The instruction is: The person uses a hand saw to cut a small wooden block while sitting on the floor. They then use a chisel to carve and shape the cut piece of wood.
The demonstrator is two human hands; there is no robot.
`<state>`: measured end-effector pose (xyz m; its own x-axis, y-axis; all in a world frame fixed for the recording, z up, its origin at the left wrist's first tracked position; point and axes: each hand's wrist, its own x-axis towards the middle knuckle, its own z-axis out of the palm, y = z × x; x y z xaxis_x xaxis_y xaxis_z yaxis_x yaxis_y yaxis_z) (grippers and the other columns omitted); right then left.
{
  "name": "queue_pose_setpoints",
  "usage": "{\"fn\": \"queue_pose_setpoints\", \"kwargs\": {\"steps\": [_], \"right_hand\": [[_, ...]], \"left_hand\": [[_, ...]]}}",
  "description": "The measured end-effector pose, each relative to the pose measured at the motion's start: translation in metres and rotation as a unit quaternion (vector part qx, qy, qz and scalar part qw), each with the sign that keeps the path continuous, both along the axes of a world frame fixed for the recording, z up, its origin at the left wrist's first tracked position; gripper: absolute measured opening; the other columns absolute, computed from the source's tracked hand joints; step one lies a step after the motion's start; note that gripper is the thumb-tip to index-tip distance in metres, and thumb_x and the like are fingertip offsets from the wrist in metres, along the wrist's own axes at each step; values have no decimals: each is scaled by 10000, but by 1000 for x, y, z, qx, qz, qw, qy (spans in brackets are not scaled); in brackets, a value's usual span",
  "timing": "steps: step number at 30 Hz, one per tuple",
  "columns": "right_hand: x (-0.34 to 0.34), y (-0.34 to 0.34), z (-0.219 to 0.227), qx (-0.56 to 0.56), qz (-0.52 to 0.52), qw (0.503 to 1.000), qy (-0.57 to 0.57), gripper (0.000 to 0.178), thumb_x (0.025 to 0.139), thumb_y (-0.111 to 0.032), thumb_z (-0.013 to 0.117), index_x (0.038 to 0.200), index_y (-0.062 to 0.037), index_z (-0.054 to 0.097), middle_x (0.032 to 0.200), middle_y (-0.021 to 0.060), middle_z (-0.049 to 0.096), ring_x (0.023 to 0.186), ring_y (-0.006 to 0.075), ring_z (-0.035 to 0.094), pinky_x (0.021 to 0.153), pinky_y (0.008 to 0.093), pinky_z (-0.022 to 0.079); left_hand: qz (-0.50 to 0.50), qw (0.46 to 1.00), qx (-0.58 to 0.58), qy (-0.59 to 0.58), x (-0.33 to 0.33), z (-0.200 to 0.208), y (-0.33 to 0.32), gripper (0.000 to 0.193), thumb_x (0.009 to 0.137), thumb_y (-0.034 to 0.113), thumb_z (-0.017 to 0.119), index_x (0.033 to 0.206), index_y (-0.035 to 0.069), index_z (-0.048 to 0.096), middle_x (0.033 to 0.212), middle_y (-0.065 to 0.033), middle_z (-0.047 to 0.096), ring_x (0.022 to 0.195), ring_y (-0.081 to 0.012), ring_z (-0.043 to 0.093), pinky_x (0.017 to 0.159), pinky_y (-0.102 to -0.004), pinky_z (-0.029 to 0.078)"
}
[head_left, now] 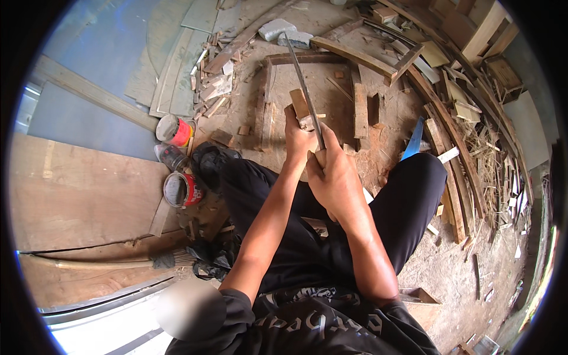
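Observation:
My right hand (336,180) is closed round the handle of a machete (303,83), whose long, narrow dark blade points away from me and slightly left. Just left of the blade, my left hand (300,141) grips a short wood block (299,103). The block stands tilted up out of the fingers, close beside the blade; whether the two touch I cannot tell. A paler piece shows at the block's near end, partly covered by the fingers. Both hands are held above my lap, between my bent knees.
A rectangular wooden frame (307,58) lies on the dirt floor ahead. Loose planks (452,171) and scraps pile up at the right. Two red paint cans (177,131) and a dark plastic bag (214,163) stand by my left knee. Pale stone blocks (278,29) lie farther off.

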<state>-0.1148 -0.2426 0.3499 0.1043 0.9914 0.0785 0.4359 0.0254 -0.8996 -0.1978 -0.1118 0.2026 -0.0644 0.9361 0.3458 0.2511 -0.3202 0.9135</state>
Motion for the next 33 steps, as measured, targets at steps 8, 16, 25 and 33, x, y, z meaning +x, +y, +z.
{"fn": "queue_pose_setpoints", "kwargs": {"steps": [8, 16, 25, 33], "right_hand": [[4, -4, 14, -1, 10, 1000, -11, 555, 875, -5, 590, 1412, 8, 453, 858, 311, 661, 900, 504, 658, 773, 527, 506], [4, -1, 10, -19, 0, 999, -40, 551, 877, -16, 604, 1408, 5, 458, 811, 294, 655, 865, 496, 664, 748, 514, 513], [12, -2, 30, 8, -6, 1000, -2, 557, 871, 7, 604, 1409, 19, 461, 675, 219, 610, 659, 392, 661, 647, 434, 504], [22, -3, 7, -70, -40, 997, 16, 369, 873, -65, 630, 1208, 72, 554, 772, 271, 649, 763, 413, 695, 697, 453, 529]], "left_hand": [[10, 1000, -4, -12, 3, -3, -1, 551, 757, 50, 806, 1183, 12, 458, 1045, -219, 650, 948, -416, 681, 768, -467, 553], [0, 999, -2, -34, 5, 1, 1, 541, 743, 28, 812, 1163, -15, 474, 1054, -230, 635, 963, -424, 671, 774, -471, 549], [14, 996, 88, -20, 13, 27, 5, 492, 750, -7, 800, 1150, -20, 514, 1032, -199, 656, 930, -400, 676, 763, -441, 550], [4, 994, 101, 39, 15, -13, 3, 557, 750, -79, 729, 1220, 11, 444, 958, -119, 697, 873, -252, 736, 724, -362, 573]]}}
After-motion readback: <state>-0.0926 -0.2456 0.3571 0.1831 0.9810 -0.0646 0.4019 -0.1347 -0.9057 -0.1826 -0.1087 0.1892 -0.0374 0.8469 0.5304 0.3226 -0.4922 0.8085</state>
